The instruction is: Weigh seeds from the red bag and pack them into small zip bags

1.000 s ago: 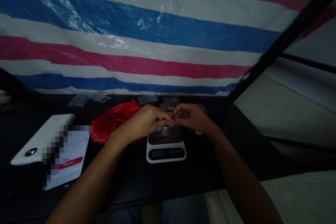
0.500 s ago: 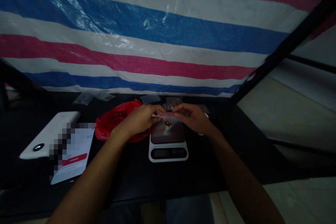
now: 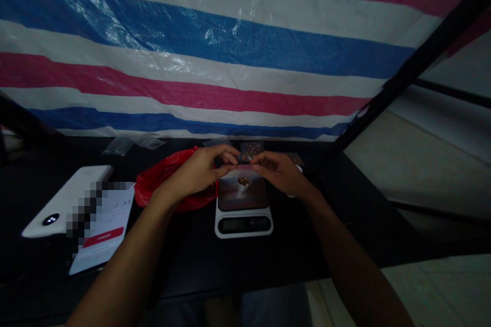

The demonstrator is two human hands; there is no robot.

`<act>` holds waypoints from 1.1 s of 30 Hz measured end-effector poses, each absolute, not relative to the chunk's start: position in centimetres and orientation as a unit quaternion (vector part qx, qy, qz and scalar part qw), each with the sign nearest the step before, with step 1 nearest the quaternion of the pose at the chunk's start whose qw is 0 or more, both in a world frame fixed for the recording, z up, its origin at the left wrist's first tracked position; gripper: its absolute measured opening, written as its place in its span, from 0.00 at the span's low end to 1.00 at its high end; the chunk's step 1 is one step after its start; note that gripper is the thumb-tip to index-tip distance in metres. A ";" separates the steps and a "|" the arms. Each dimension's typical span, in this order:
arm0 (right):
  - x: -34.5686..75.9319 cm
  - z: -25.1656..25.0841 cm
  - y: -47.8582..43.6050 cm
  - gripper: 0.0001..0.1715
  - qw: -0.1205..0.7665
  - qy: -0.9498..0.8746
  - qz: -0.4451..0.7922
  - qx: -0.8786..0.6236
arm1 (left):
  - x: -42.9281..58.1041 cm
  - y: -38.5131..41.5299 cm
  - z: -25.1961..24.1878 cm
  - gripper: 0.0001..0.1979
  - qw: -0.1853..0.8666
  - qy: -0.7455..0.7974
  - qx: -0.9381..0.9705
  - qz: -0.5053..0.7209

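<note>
Reddish strip [image 3: 244, 167] at scale's [image 3: 245, 201] far part, long axis side to side; left hand [image 3: 203, 168] and right hand [image 3: 282, 171] pinch opposite ends, about equally near. White cup [image 3: 242, 187], brown bits [image 3: 244, 181] inside, over scale's plate; resting or raised, unclear. Fingertips dim, scale display [image 3: 232, 225] unreadable.

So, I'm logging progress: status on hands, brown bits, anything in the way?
Left hand, right hand pinching pink strip over scale. Brown bits visible just below strip. Red bag beside scale; no obstruction seen.
</note>
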State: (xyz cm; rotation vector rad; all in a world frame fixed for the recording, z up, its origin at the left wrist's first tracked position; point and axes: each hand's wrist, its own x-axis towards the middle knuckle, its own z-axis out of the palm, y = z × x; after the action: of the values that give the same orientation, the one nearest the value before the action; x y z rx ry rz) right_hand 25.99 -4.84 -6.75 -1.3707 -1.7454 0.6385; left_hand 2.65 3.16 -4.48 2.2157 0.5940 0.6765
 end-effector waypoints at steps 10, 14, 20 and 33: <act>26.0 -6.6 -4.8 0.09 0.406 -0.696 0.240 -0.541 | 3.0 3.4 -4.8 0.12 0.399 0.212 0.855 0.256; 26.1 -6.8 -4.7 0.08 0.401 -0.703 0.224 -0.543 | 2.8 5.0 -5.7 0.12 0.362 0.253 0.855 0.273; 25.8 -8.4 -3.7 0.08 0.346 -0.749 0.140 -0.548 | 4.8 8.2 -7.4 0.15 0.267 0.303 0.894 0.193; 24.8 -8.5 -2.0 0.05 0.341 -0.761 0.109 -0.541 | 5.1 9.4 -6.6 0.10 0.304 0.272 0.900 0.154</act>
State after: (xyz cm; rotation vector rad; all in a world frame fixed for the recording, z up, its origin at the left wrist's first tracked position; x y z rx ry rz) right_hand 24.81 -2.02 -8.54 -1.4079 -1.9784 0.2824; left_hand 5.10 9.42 -6.60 2.3844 0.7201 0.4082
